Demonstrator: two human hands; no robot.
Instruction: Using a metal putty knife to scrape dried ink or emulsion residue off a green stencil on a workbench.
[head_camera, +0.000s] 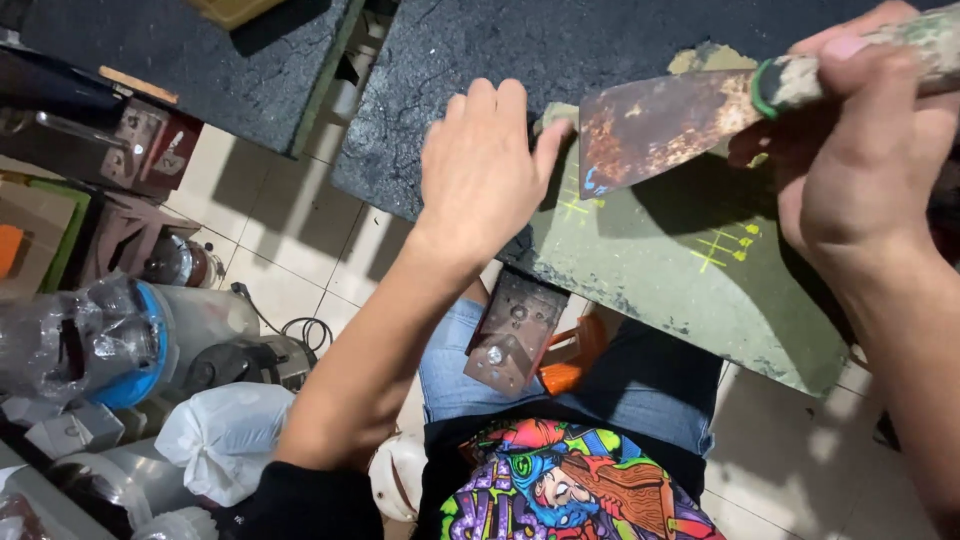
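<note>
Hands (485, 165) on board edge (640, 300)

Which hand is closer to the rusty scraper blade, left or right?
Right. The right hand grips the handle of the scraper. The left hand rests flat on the green board, fingertips just beside the blade's tip.

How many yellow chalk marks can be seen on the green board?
2. One yellow mark lies just below the rusty scraper blade, beside the left hand. The other mark lies further right, near the right hand. More may be hidden under the blade.
</note>
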